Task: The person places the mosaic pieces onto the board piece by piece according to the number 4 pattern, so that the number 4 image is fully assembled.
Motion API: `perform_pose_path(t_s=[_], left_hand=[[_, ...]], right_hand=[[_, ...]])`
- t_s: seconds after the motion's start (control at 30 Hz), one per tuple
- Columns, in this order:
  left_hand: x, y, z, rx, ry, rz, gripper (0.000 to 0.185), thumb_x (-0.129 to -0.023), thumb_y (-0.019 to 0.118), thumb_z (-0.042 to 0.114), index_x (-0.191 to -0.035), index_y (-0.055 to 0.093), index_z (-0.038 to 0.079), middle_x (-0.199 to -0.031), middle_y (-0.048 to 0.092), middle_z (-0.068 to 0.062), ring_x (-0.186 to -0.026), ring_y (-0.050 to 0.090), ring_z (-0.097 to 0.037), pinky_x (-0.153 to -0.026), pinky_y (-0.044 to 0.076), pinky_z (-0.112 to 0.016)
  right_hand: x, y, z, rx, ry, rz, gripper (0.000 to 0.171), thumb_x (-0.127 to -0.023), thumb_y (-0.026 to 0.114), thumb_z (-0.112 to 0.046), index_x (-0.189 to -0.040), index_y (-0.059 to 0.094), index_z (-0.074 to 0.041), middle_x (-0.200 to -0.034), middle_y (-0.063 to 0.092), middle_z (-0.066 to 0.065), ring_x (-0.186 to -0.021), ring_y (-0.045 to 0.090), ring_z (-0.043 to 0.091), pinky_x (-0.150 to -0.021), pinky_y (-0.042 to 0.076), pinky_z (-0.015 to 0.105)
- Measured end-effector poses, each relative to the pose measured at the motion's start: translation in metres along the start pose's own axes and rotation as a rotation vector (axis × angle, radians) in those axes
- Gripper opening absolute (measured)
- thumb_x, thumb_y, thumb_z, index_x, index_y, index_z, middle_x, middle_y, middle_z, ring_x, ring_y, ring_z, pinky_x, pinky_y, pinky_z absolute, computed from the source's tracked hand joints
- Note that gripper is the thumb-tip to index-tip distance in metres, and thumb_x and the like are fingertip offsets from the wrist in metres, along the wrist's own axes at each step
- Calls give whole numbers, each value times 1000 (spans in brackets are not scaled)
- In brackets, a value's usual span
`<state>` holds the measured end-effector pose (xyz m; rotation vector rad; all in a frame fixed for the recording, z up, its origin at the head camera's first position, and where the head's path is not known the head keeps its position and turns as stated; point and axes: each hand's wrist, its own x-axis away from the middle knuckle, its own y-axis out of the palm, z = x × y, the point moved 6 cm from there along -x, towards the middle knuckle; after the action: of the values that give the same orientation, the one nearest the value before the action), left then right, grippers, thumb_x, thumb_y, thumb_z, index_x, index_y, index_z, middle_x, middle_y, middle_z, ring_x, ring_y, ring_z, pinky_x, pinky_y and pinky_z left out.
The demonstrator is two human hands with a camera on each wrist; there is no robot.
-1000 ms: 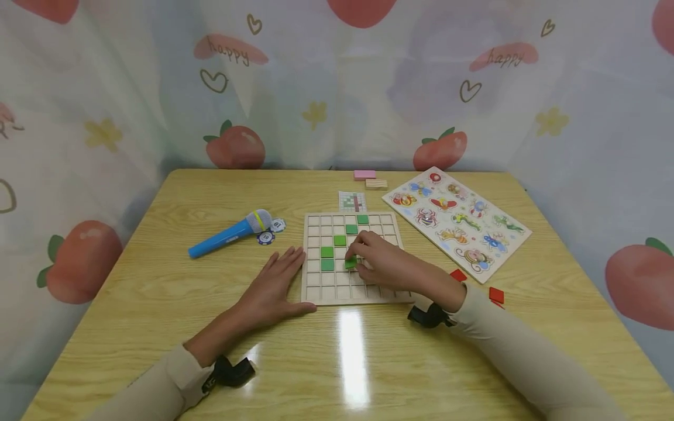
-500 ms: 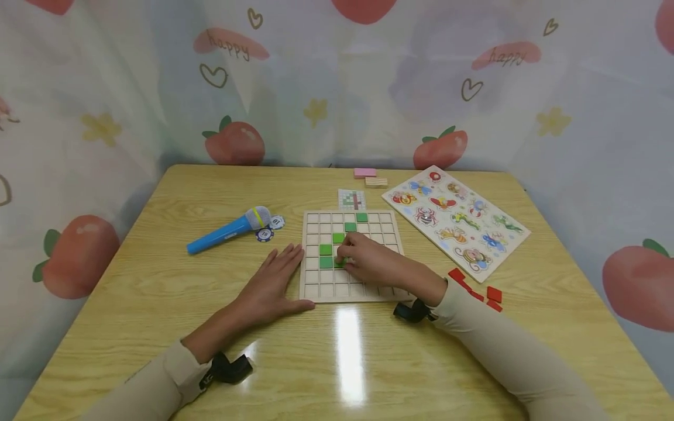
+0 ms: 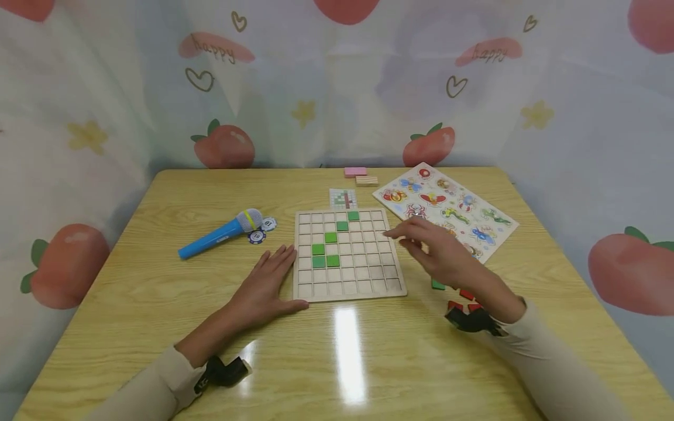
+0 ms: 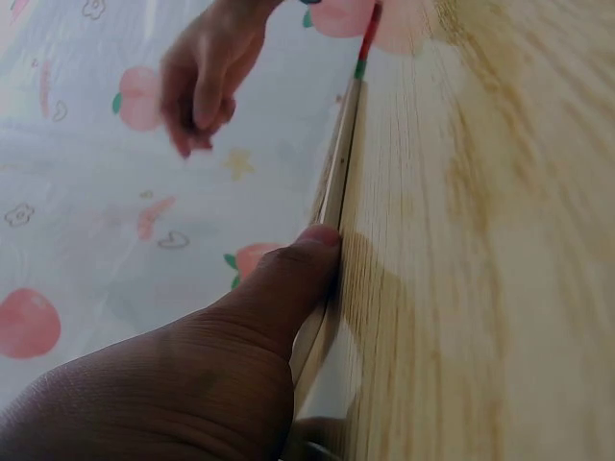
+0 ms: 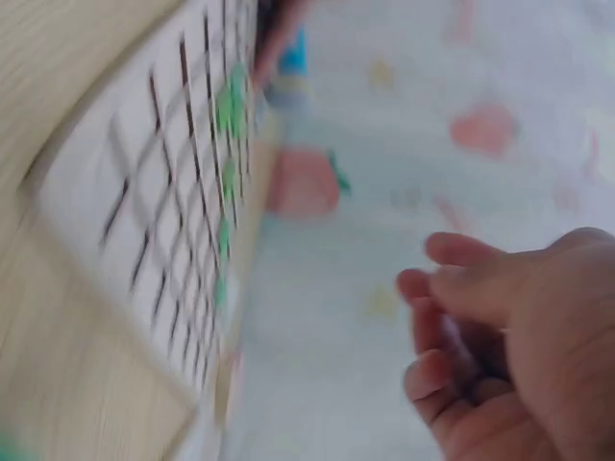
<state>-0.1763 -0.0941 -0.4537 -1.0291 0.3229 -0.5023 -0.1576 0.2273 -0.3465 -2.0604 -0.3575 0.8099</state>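
The left hand (image 3: 263,285) is laid flat on the tabletop (image 3: 158,327), fingers straight and together, with its thumb pressed against the left edge of the wooden grid board (image 3: 348,286); nothing is gripped by it. In the left wrist view the thumb tip (image 4: 312,245) is seen touching the thin edge of the board.

The right hand (image 3: 439,251) is held in the air just beyond the right edge of the board, its fingers loosely spread and slightly bent, the fingertips (image 3: 392,234) reaching over the board's right-hand column. Nothing is held in it; the right wrist view shows the relaxed fingers (image 5: 452,288) empty, with the board blurred beside them.

Five green tiles (image 3: 325,249) are seated in the board's cells between the two hands, nearer the left hand: a diagonal run of four away from the person, and a fifth beside the nearest one. One loose green tile (image 3: 438,285) lies on the tabletop just under the right wrist, and red tiles (image 3: 466,294) lie beside it.

Past the right hand an insect puzzle board (image 3: 447,207) is laid at an angle. Beyond the left hand a blue toy microphone (image 3: 218,234) lies with two poker chips (image 3: 261,230) at its head. A small pattern card (image 3: 342,198) rests just beyond the grid board.
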Motion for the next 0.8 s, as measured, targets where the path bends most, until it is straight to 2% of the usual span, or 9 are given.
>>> perform_pose_path(t_s=[0.1,0.2,0.37,0.5,0.7,0.8], left_hand=[[0,-2,-1,1,-4,-2,119,-83,85,61,-169,26,5,-178,26,-12,-168,19,-33,-139,9,-55],[0,-2,-2,9,0,-6,119,-83,85,61,-170,26,5,-178,26,-12,-168,18,-33,-139,9,-55],[0,-1,-3,14,-4,-6,120,-82,86,61,-170,26,5,-179,26,-12,-169,18,-32,-139,9,-56],[1,0,-2,7,-1,-7,119,-83,85,62,-169,26,5,-179,25,-12,-169,18,-33,-139,9,-56],[1,0,-1,13,2,-1,119,-83,85,61,-169,27,4,-178,26,-13,-168,18,-33,-139,10,-56],[0,0,0,14,5,-2,119,-83,85,61,-169,27,4,-178,26,-12,-168,18,-33,-139,10,-56]], right_hand=[[31,-27,15,30,44,137,42,-93,69,16,-123,75,-13,-110,72,0,-83,53,1,-69,45,13],[61,-35,29,52,125,163,42,-91,73,15,-121,75,-13,-105,69,-2,-79,48,-1,-64,42,15],[97,-21,46,76,250,55,36,-91,79,5,-122,73,-13,-101,65,-4,-77,48,-1,-62,45,15],[111,-10,52,75,305,-20,33,-92,82,-3,-122,73,-14,-94,61,-7,-76,48,3,-62,43,17],[118,1,55,81,397,-144,29,-98,78,-16,-126,72,-22,-116,66,-3,-93,57,9,-75,53,24],[119,6,56,93,405,-174,29,-98,77,-15,-126,73,-23,-117,65,-3,-93,54,10,-75,52,23]])
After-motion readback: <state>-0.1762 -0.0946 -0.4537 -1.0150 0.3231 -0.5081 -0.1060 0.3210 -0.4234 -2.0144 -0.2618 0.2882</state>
